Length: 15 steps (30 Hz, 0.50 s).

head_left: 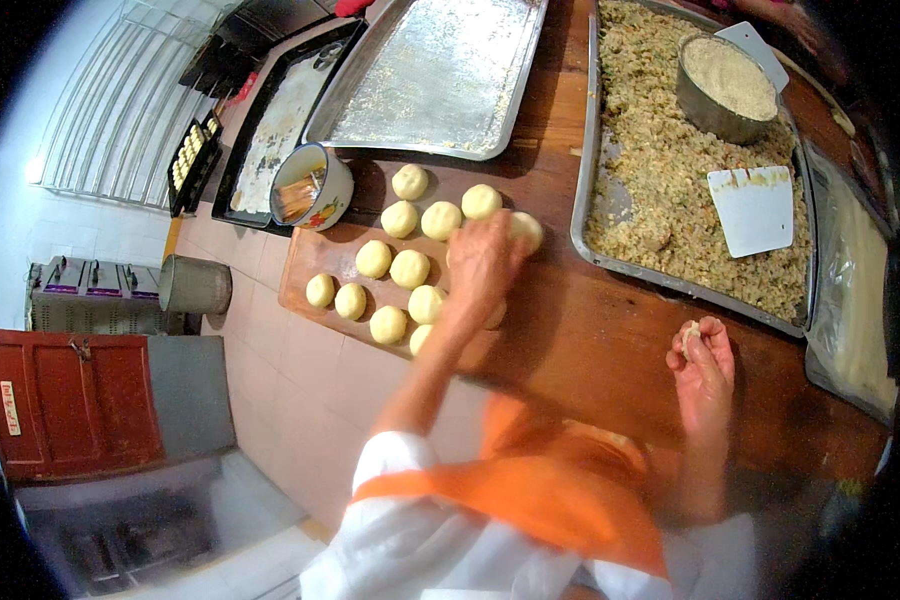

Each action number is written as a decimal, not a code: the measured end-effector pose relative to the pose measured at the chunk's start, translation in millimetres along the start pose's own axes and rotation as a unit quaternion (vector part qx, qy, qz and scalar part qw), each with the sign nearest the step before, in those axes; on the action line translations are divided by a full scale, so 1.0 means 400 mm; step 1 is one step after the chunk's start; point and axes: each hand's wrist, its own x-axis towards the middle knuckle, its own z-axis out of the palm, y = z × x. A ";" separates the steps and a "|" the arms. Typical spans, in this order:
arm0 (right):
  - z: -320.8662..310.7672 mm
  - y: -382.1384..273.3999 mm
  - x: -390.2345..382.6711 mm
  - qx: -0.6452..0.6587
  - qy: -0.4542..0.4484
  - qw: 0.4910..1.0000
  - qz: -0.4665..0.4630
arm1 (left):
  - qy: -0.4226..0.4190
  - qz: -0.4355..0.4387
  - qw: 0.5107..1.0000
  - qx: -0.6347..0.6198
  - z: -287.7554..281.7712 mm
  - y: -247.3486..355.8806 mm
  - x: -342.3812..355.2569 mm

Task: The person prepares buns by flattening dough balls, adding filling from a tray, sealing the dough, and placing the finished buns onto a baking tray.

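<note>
Pale, round dough balls point(409, 268) are spread in loose rows over a wooden board point(300, 265) and the wooden table. My left hand point(485, 262) reaches down among them at the group's right side, beside one ball point(526, 232), with fingers curled; what they grip is hidden. My right hand point(703, 370), below the big tray of crumbly mixture point(645, 120), pinches a small pale piece of dough point(692, 335) between thumb and fingers. In that tray are a metal bowl of pale crumbs point(727, 85) and a white scraper point(750, 212).
An empty metal tray point(420, 70) and dark tray point(270, 130) lie beyond, beside an enamel bowl point(311, 184). At right is a plastic-covered pale slab point(850, 290). At left are a wire rack point(110, 120), metal bin point(195, 285) and red cabinet point(65, 400). Another person's hand point(800, 25) shows top right.
</note>
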 end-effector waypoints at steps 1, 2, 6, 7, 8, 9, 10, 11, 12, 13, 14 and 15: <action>-0.004 0.000 0.002 -0.004 -0.010 1.000 -0.001 | 0.005 -0.004 0.999 0.039 0.000 -0.014 0.005; -0.011 0.003 0.003 -0.007 -0.020 1.000 -0.002 | 0.009 -0.008 0.997 0.078 -0.003 -0.024 0.007; -0.009 0.013 -0.012 -0.066 -0.015 0.998 0.016 | 0.089 0.023 0.995 -0.025 -0.023 -0.003 -0.036; -0.006 0.019 -0.018 -0.065 -0.024 0.997 0.030 | 0.067 0.004 0.993 -0.100 -0.023 0.030 -0.058; 0.008 0.028 -0.017 -0.063 -0.033 0.996 0.044 | 0.042 -0.017 0.984 -0.174 -0.030 0.065 -0.084; 0.024 0.031 -0.028 -0.063 -0.034 0.996 0.057 | -0.013 -0.023 0.964 -0.263 -0.046 0.123 -0.120; 0.049 0.037 -0.040 -0.083 -0.033 0.991 0.096 | -0.062 -0.033 0.937 -0.341 -0.060 0.180 -0.160; 0.049 0.063 -0.055 -0.075 -0.060 0.989 0.109 | -0.065 0.024 0.929 -0.364 -0.066 0.235 -0.193; 0.029 0.093 -0.069 -0.166 -0.113 0.978 0.063 | -0.064 0.083 0.917 -0.385 -0.065 0.279 -0.221; 0.035 0.096 -0.087 -0.113 -0.148 0.978 0.090 | -0.104 0.067 0.896 -0.426 -0.043 0.284 -0.260; 0.036 0.097 -0.106 -0.060 -0.182 0.975 0.116 | -0.145 0.051 0.871 -0.466 -0.001 0.272 -0.305; 0.024 0.096 -0.118 -0.007 -0.156 0.975 0.157 | -0.188 0.037 0.842 -0.504 0.008 0.276 -0.313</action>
